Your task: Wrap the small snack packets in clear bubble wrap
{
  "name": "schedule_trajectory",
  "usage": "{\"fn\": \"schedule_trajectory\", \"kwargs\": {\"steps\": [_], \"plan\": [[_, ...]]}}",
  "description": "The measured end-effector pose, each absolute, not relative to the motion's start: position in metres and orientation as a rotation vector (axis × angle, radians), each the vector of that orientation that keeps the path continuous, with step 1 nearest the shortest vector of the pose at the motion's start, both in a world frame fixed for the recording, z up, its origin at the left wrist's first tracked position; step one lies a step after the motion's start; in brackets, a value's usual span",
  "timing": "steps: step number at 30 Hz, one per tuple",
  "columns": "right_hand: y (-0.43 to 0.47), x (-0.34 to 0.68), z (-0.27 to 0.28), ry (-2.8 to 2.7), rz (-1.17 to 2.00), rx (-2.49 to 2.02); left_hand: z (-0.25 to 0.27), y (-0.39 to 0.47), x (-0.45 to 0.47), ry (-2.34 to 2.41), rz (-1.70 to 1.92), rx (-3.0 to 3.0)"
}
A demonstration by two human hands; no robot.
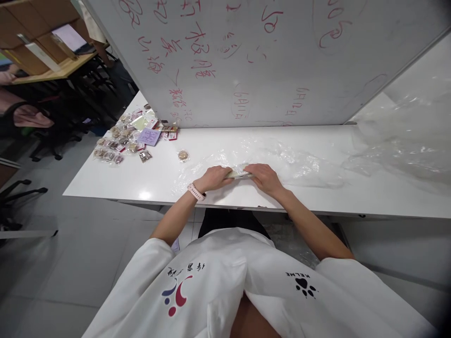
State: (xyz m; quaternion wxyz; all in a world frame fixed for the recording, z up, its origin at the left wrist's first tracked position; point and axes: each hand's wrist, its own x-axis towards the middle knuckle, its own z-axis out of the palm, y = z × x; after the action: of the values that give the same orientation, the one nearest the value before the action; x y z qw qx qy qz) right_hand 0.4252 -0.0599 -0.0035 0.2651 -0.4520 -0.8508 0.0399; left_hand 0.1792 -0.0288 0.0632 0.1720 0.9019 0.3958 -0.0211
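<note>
Between my two hands is a small, flat, pale packet with some print on it; its kind is too small to make out. My left hand, below a pink wristband, is closed on the packet's left end. Its right end is pinched by my right hand. Beneath and behind the hands, crumpled clear plastic film spreads over the white table. A small round tan item in a clear bag lies to the left of my left hand.
Many small bagged items are heaped at the table's left end, with a purple card among them. A whiteboard with red writing stands along the back. More clear plastic lies at the right. Office chairs stand off to the left.
</note>
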Motion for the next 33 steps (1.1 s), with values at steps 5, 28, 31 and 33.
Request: {"fn": "schedule_trajectory", "kwargs": {"steps": [5,28,31,33], "plan": [[-0.06,0.425,0.027,-2.231,0.47,-1.369,0.094,-0.007,0.165,0.902,-0.068,2.172],[-0.099,0.381,-0.026,-2.274,0.148,-1.508,0.002,-0.147,0.176,1.452,1.016,1.617],[-0.097,0.382,-0.028,-2.272,0.193,-1.514,0.004,-0.138,0.156,1.397,1.104,1.026],[-0.096,0.383,-0.027,-2.273,0.222,-1.504,0.006,-0.114,0.15,1.338,1.124,0.847]]}}
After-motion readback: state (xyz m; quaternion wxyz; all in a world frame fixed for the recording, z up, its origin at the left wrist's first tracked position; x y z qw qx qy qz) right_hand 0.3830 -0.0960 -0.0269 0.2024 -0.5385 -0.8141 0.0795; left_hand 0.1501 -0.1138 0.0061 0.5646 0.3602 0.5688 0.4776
